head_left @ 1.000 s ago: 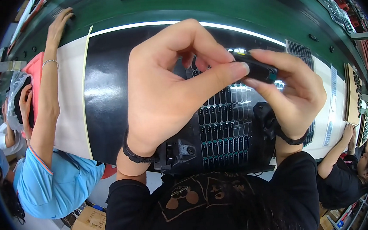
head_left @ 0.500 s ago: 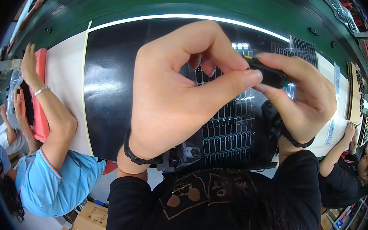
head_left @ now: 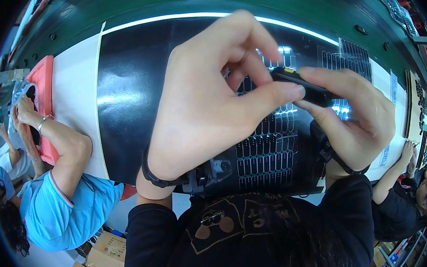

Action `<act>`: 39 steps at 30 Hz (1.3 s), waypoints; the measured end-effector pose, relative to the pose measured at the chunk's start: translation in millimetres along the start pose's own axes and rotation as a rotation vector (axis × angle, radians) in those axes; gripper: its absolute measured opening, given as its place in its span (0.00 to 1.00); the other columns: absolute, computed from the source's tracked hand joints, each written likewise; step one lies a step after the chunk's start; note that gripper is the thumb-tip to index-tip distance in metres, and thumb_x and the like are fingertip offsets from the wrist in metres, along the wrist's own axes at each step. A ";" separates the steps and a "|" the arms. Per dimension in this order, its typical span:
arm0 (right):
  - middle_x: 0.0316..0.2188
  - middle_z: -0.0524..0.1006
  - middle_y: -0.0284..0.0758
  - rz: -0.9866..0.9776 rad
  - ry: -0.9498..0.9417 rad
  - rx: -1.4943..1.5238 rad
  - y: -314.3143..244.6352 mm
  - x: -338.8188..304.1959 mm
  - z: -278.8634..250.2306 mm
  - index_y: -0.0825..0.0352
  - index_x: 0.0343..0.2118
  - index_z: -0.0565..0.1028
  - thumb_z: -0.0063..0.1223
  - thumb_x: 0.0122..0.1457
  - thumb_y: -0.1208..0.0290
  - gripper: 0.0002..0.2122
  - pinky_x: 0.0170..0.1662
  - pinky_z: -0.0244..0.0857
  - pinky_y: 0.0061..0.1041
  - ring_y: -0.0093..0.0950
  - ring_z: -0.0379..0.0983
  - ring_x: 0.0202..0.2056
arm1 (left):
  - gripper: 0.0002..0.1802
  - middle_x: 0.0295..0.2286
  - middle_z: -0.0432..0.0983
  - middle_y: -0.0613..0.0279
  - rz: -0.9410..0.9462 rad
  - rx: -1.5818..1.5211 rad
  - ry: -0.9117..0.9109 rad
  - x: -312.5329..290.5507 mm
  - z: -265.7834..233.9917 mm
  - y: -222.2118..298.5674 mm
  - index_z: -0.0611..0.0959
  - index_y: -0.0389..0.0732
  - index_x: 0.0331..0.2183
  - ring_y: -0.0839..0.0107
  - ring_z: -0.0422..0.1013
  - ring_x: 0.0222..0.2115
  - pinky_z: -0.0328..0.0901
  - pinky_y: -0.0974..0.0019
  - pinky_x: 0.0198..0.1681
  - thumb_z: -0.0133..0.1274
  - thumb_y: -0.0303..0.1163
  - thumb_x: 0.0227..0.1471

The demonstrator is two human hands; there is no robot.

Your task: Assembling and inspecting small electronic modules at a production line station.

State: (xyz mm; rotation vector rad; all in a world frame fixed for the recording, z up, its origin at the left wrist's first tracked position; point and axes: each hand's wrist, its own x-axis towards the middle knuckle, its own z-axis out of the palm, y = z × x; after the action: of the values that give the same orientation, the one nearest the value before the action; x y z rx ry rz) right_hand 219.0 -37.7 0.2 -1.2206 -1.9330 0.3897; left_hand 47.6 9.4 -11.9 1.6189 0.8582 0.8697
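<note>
A small black oblong device (head_left: 311,91) with a yellow mark near its left end is held up over the black mat. My right hand (head_left: 354,110) pinches its right half between thumb and fingers. At the device's near side lies the thumb of my left hand (head_left: 215,93), overlapping it. The left index finger is blurred and raised off the device, leaving a gap to the thumb; the other left fingers curl loosely behind. Beneath the hands, sheets of black oblong stickers (head_left: 265,157) lie in rows on the mat, partly hidden by my hands.
The black mat (head_left: 123,75) covers my stretch of bench, with a green conveyor belt (head_left: 173,1) beyond it. Another sticker sheet (head_left: 355,54) lies at the far right. A co-worker in blue (head_left: 68,205) handles something by a pink tray (head_left: 47,111) at left; another person (head_left: 404,204) works at right.
My left index finger has lifted off the device, uncovering its yellow-marked end. My right hand keeps its pinch and has shifted slightly. The left co-worker's raised hand has come down to the pink tray.
</note>
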 end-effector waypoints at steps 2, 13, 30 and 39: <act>0.25 0.74 0.41 -0.039 0.006 -0.015 1.7 1.4 -2.2 0.75 0.29 0.72 0.57 0.33 0.84 0.14 0.30 0.64 0.17 0.26 0.71 0.26 | 0.09 0.17 0.67 0.68 -0.037 -0.051 -0.083 3.5 -4.2 -3.4 0.74 0.36 0.26 0.86 0.60 0.16 0.51 0.83 0.21 0.56 0.25 0.37; 0.24 0.74 0.36 0.154 0.073 0.191 10.6 2.1 16.3 0.71 0.32 0.73 0.53 0.43 0.80 0.10 0.27 0.64 0.14 0.22 0.71 0.24 | 0.07 0.18 0.69 0.66 0.134 0.130 0.043 5.0 8.8 -18.8 0.73 0.35 0.30 0.80 0.65 0.18 0.58 0.78 0.22 0.48 0.27 0.45; 0.34 0.70 0.35 0.113 0.096 -0.334 138.7 23.8 13.0 0.66 0.43 0.66 0.49 0.49 0.73 0.16 0.31 0.62 0.14 0.20 0.69 0.29 | 0.07 0.20 0.70 0.56 0.294 0.725 -0.054 18.9 37.6 -56.4 0.74 0.34 0.22 0.64 0.69 0.24 0.62 0.64 0.30 0.51 0.28 0.40; 0.23 0.67 0.29 0.498 -0.227 -0.110 127.8 -17.9 2.3 0.68 0.30 0.67 0.51 0.45 0.78 0.08 0.27 0.59 0.15 0.17 0.63 0.22 | 0.07 0.23 0.70 0.54 0.357 0.767 -0.253 37.8 65.8 -88.5 0.75 0.35 0.25 0.60 0.68 0.28 0.61 0.63 0.32 0.52 0.24 0.36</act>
State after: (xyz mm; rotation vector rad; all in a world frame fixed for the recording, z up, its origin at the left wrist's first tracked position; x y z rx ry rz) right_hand 299.6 9.5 -88.9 -1.8001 -1.8365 0.7106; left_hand 114.0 28.6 -105.8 2.5486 0.7749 0.5683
